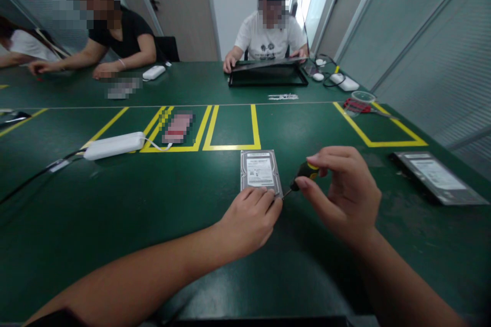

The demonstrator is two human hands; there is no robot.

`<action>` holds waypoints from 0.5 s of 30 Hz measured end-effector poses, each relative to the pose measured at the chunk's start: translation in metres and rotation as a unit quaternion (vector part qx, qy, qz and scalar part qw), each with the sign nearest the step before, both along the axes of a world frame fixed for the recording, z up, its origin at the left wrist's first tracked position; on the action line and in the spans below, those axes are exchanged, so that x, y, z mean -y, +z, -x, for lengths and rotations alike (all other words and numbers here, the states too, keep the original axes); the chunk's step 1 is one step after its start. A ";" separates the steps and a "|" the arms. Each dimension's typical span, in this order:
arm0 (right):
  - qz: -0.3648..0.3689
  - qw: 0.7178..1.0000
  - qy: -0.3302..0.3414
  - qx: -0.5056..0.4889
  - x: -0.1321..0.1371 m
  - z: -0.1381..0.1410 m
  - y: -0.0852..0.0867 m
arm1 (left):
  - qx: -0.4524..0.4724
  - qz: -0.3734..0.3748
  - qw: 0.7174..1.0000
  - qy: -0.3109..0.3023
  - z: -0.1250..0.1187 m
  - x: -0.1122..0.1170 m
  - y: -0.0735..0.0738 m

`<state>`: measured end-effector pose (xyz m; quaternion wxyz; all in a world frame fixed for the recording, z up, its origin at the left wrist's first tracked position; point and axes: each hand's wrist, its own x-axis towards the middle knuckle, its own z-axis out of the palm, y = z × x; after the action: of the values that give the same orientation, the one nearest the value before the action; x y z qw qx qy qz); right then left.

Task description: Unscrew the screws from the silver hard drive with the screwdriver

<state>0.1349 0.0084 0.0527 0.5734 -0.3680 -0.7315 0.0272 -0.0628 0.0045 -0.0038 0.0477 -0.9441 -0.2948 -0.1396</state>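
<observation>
A silver hard drive (pixel 260 169) with a white label lies on the green table in front of me. My left hand (pixel 249 217) is closed over its near end, fingers bent across the edge and hiding that part. Between the thumb and fingers of my right hand (pixel 343 191) is a short screwdriver (pixel 306 174) with a black and yellow handle. Its thin shaft slants down to the left, and the tip is at the drive's near right corner beside my left fingers. Whether it sits in a screw I cannot tell.
At the right lies another labelled drive-like unit (pixel 441 178). Yellow tape (pixel 230 147) marks boxes on the table. A white power strip (pixel 114 146) with a black cable and a phone (pixel 178 127) are to the left. Across the table a person holds a panel over a black tray (pixel 268 80).
</observation>
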 end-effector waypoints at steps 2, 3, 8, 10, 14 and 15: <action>-0.009 1.000 -0.013 0.010 -0.002 0.000 -0.001 | 0.000 -0.004 1.000 0.000 0.000 0.000 0.000; -0.010 1.000 -0.016 0.010 -0.002 0.001 -0.002 | 0.000 -0.004 1.000 0.002 0.000 0.000 -0.001; 0.027 0.999 -0.017 -0.011 0.001 0.001 -0.006 | -0.004 0.003 1.000 0.004 0.000 0.000 0.000; 0.040 0.999 -0.006 -0.001 0.003 0.001 -0.006 | -0.002 0.002 1.000 0.004 0.000 0.001 0.000; 0.018 1.000 -0.004 -0.002 0.001 0.002 -0.005 | 0.001 -0.001 1.000 0.004 0.000 0.000 0.000; 0.007 1.000 -0.010 -0.002 0.000 0.002 -0.004 | 0.001 -0.001 1.000 0.003 0.000 0.000 0.000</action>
<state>0.1327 0.0083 0.0483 0.5726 -0.3794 -0.7262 0.0272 -0.0627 0.0042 -0.0042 0.0492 -0.9429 -0.2979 -0.1405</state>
